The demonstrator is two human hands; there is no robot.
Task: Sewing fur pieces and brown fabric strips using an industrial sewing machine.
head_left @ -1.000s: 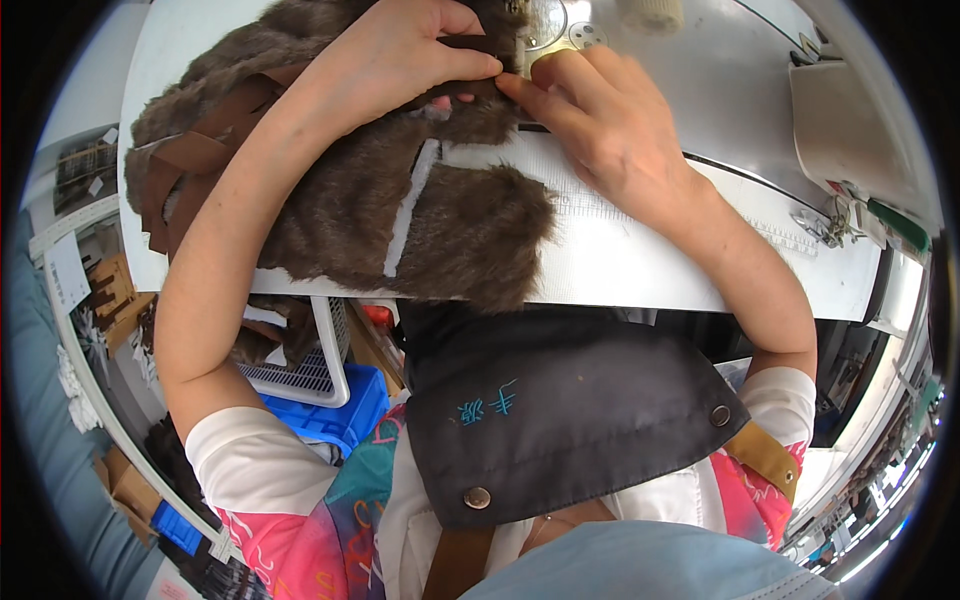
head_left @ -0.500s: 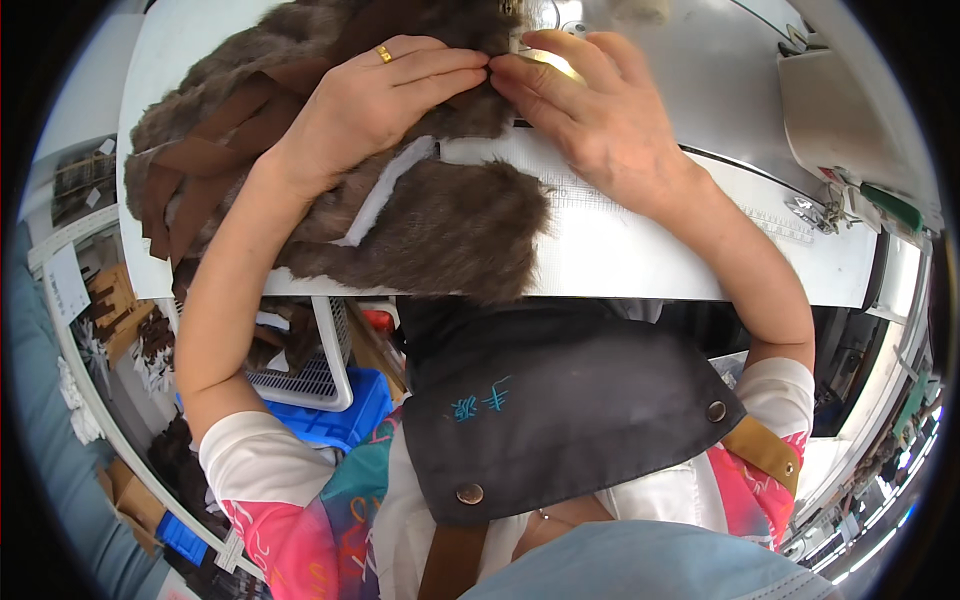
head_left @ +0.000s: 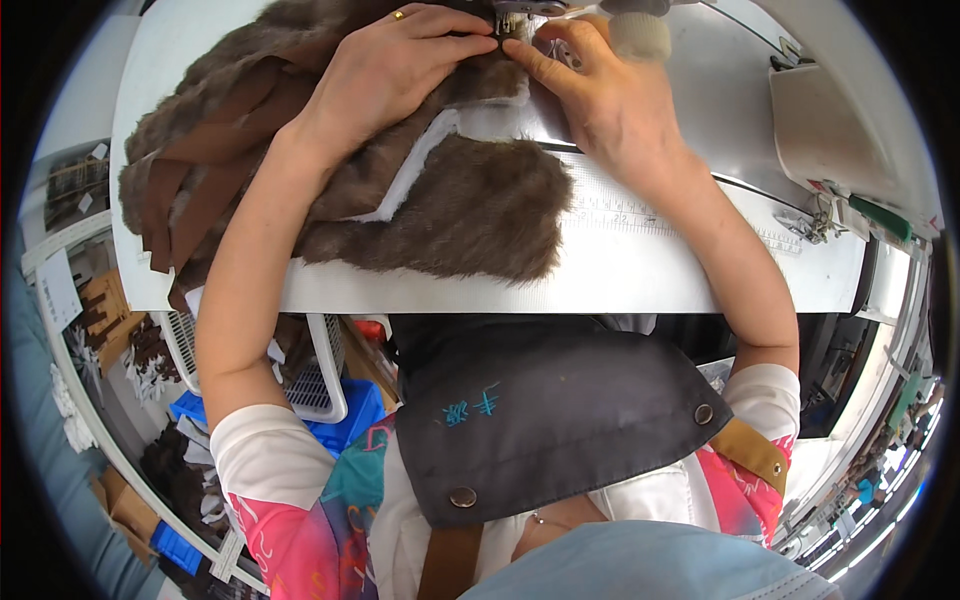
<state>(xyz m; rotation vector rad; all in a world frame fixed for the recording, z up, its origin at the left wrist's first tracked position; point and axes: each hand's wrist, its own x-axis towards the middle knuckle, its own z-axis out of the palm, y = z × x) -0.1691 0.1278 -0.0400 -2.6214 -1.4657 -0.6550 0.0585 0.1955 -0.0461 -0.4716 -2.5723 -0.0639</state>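
Note:
Brown fur fabric [head_left: 470, 205] is spread over the machine table, with a white strip [head_left: 420, 165] along an edge and long brown cloth strips [head_left: 200, 170] lying on it. At the top, part of the fur sits by the presser foot [head_left: 507, 22] of a sewing machine. My left hand [head_left: 385, 75] grips the fur just left of the foot, thumb and fingers closed together. My right hand [head_left: 620, 105] is to the right of the foot; its foremost fingertip touches the fur's edge and the other fingers stand apart. The fabric under the foot is mostly hidden.
A ruler scale [head_left: 630, 215] runs along the white tabletop [head_left: 640, 285]. A pale round knob [head_left: 640, 36] hangs above my right hand. Metal clips and a green-handled tool [head_left: 880, 217] lie at the right. Below the table's left are a white basket [head_left: 325, 375] and a blue crate [head_left: 362, 400].
The fur piece has shifted slightly right and upward. Both hands have moved farther up toward the presser foot, which now shows. My right fingertips have spread from their pinch.

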